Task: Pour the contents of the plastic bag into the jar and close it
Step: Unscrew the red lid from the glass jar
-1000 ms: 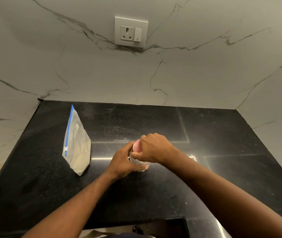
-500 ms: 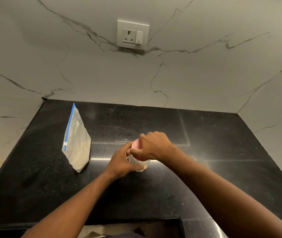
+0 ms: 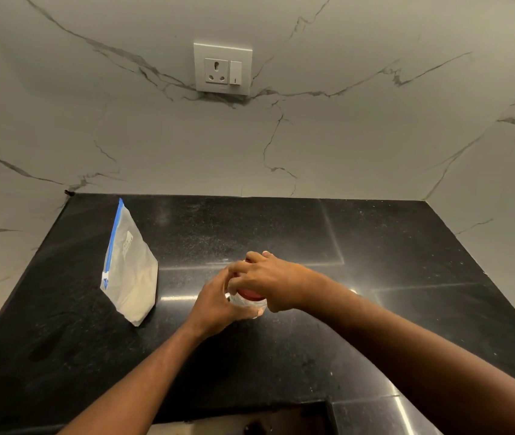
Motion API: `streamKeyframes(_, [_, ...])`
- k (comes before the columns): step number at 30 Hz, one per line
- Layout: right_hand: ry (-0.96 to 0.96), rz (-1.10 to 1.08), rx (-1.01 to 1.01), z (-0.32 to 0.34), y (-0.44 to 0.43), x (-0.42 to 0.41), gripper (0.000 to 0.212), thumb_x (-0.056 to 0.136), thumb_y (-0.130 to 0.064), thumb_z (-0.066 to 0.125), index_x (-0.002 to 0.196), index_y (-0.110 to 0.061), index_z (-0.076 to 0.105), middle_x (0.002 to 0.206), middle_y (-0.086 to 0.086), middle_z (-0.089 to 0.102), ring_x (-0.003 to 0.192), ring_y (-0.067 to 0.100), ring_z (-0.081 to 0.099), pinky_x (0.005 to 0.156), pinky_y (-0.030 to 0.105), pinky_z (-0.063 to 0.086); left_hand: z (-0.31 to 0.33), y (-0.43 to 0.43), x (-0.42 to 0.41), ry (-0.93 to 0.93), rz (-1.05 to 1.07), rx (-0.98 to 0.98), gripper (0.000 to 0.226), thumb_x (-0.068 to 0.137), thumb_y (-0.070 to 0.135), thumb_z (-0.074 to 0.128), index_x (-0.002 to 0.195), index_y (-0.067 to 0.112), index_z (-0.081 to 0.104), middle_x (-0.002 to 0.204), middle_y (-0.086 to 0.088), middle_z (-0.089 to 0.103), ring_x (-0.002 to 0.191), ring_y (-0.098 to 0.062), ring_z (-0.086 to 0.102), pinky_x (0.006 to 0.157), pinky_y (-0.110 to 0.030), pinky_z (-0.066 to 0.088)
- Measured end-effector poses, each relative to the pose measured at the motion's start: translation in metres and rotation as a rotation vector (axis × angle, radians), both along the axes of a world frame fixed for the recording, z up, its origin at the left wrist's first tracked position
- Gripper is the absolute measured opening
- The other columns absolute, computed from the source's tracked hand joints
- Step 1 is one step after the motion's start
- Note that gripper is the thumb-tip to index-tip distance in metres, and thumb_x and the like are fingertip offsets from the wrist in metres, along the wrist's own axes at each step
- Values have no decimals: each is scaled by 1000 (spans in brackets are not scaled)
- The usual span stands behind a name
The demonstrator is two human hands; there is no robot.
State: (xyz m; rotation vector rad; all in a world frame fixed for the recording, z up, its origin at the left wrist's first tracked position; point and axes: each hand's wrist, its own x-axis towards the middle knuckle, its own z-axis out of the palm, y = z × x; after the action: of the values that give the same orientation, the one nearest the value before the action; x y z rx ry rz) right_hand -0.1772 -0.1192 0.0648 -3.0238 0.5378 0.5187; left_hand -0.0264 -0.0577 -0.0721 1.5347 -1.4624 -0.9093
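Observation:
A small clear jar (image 3: 246,304) stands on the black counter (image 3: 281,356), mostly hidden by both hands. My left hand (image 3: 215,304) wraps around the jar's body from the left. My right hand (image 3: 268,279) is closed over its red lid (image 3: 251,295) from above; only the lid's near edge shows. To the left, apart from the hands, a clear plastic zip bag (image 3: 130,271) with a blue seal strip stands upright, holding a pale powder in its lower part.
Marble walls close the counter at the back and on both sides. A wall socket (image 3: 222,69) sits high on the back wall. A dark recess (image 3: 250,417) cuts into the counter's near edge.
My right hand has turned on the lid, fingers swinging toward the far side, and the lid's red edge now shows under the palm. The left hand keeps its hold; the bag has not moved.

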Motion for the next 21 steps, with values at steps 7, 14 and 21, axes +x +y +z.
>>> streamKeyframes(7, [27,143,-94,-3,-3,-5,87,77,-7,86,150,-24,43,161,10,35,146,36,32,120,67,25,-1,-1,0,-7,-20,6,82,57,42,99,128,45,57,118,26,70,107,6,68,80,-12,58])
streamKeyframes(14, [-61,-309,-133,6,-15,3,91,81,-83,56,143,-16,50,124,11,64,93,26,67,71,38,55,-6,-3,3,41,-10,-1,87,57,46,101,130,54,56,121,23,73,110,0,71,85,-16,60])
streamKeyframes(21, [-9,-326,-78,5,-11,17,73,77,-60,75,133,-19,55,112,5,64,84,21,59,66,33,49,-4,-2,3,39,-9,-20,88,54,49,101,127,60,52,124,31,67,112,6,68,83,-10,56])
